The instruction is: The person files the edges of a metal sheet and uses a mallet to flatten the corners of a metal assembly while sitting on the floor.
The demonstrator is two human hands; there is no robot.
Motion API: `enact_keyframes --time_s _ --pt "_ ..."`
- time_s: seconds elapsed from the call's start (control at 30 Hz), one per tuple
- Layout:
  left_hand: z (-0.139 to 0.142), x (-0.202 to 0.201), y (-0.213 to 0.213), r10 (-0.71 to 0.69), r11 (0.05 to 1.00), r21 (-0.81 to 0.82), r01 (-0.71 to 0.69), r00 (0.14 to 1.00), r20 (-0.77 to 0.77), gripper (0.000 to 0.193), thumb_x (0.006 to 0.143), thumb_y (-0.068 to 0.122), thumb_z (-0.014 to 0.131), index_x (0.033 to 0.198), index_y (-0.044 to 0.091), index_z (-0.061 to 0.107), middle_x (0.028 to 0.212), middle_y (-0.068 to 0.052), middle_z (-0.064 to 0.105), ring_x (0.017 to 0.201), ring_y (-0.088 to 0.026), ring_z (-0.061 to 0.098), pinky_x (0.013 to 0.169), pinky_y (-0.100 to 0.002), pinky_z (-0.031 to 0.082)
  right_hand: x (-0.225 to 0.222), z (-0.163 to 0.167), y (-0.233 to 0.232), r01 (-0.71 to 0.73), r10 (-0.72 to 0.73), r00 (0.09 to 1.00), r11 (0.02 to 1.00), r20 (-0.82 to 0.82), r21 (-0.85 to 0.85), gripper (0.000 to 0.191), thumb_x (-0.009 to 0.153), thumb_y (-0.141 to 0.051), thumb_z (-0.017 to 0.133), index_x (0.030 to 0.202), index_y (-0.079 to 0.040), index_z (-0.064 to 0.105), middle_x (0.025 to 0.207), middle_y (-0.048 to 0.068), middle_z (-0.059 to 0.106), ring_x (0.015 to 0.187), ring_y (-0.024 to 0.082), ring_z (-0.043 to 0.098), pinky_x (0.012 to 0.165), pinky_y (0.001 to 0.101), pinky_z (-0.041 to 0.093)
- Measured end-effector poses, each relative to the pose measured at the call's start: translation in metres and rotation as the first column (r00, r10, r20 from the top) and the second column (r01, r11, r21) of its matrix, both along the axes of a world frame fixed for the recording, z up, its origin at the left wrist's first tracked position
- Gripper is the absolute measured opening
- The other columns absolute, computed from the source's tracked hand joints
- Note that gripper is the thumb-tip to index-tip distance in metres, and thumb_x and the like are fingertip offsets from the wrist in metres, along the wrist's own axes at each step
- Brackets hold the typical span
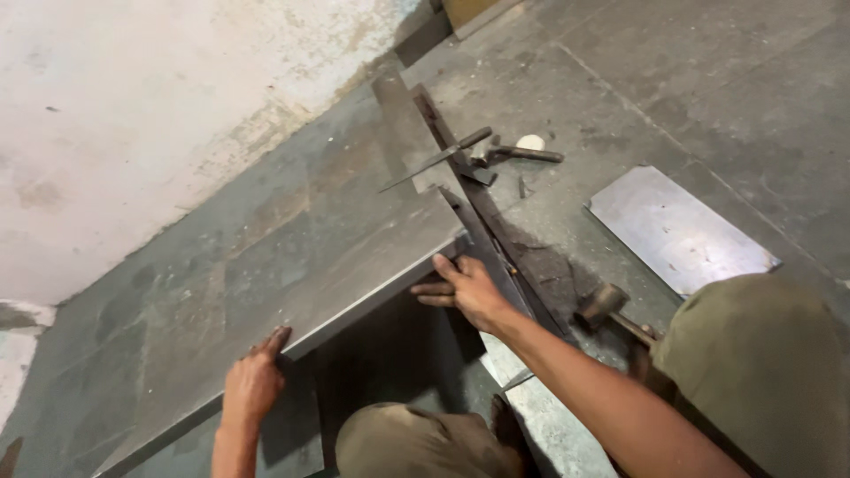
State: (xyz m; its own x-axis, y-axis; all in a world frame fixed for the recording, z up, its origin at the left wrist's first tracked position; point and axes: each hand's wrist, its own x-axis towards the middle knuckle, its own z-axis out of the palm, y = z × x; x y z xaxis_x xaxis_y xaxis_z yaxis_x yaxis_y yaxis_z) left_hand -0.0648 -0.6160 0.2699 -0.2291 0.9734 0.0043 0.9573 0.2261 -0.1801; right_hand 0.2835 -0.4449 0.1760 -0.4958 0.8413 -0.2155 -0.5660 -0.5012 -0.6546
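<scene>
A large grey metal sheet (292, 257) lies tilted across the floor, its near edge raised. My left hand (254, 381) grips that near edge at the lower left, fingers curled over it. My right hand (467, 290) holds the same edge near the sheet's right corner, thumb on top and fingers underneath. A long dark metal bar (482, 208) runs diagonally beside the corner, just past my right hand. My knees in olive trousers (761, 372) are at the bottom.
A hammer (611, 308) lies on the floor right of my right arm. A smaller shiny metal plate (677, 230) lies further right. A long file (438, 159) and small tools (518, 152) rest near the bar's far end. A pale wall (133, 115) stands at left.
</scene>
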Motion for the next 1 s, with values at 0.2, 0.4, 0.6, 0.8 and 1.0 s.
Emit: enact_keyframes --time_s 0.2,0.4,0.6,0.8,1.0 --pt "-0.027 0.016 -0.044 -0.126 0.988 0.096 0.124 0.992 0.010 0.082 0.066 -0.009 0.059 0.145 0.013 0.050 0.144 -0.012 0.059 0.125 -0.033 0.062 0.104 -0.042 0.051 0.014 -0.048 -0.044 -0.054 0.063 0.994 0.993 0.092 -0.102 0.093 0.097 -0.039 0.057 0.149 0.014 0.001 0.130 0.034 0.059 0.101 0.037 0.077 0.093 0.0470 0.060" --pt "-0.126 0.046 -0.092 -0.153 0.986 0.062 0.153 0.988 0.000 0.074 0.084 0.024 0.056 0.153 0.003 0.039 0.153 -0.017 0.045 0.141 -0.033 0.043 0.115 -0.044 0.036 0.035 -0.118 -0.108 -0.094 0.125 0.982 0.974 0.143 -0.207 0.110 0.097 -0.050 0.064 0.149 0.026 0.003 0.133 0.039 0.053 0.107 0.036 0.077 0.103 0.0546 0.052" --pt "-0.207 0.067 -0.102 -0.212 0.960 0.182 0.211 0.977 -0.010 0.073 0.099 0.048 0.040 0.156 0.003 0.034 0.164 -0.018 0.031 0.153 -0.035 0.025 0.124 -0.056 0.017 0.050 -0.173 -0.162 -0.041 0.255 0.900 0.856 0.353 -0.515 0.123 0.083 -0.052 0.071 0.156 0.005 -0.011 0.142 0.028 0.056 0.115 0.035 0.073 0.110 0.0510 0.047" --pt "-0.238 0.065 -0.088 -0.171 0.956 0.238 0.172 0.985 -0.025 0.070 0.100 0.049 0.041 0.159 0.010 0.035 0.166 -0.016 0.034 0.156 -0.038 0.027 0.125 -0.065 0.019 0.057 -0.202 -0.170 -0.077 0.334 0.867 0.824 0.370 -0.561 0.100 0.089 -0.043 0.068 0.153 0.006 0.010 0.135 0.032 0.062 0.112 0.036 0.073 0.106 0.0501 0.055" --pt "-0.258 0.058 -0.089 -0.134 0.988 0.076 0.131 0.990 0.031 0.076 0.097 0.051 0.044 0.158 0.007 0.033 0.164 -0.021 0.034 0.154 -0.041 0.026 0.123 -0.064 0.019 0.087 -0.195 -0.132 -0.505 0.578 0.379 0.784 0.723 -0.361 0.050 0.095 -0.036 0.062 0.121 0.005 0.068 0.105 0.021 0.078 0.094 0.032 0.081 0.085 0.0470 0.067"
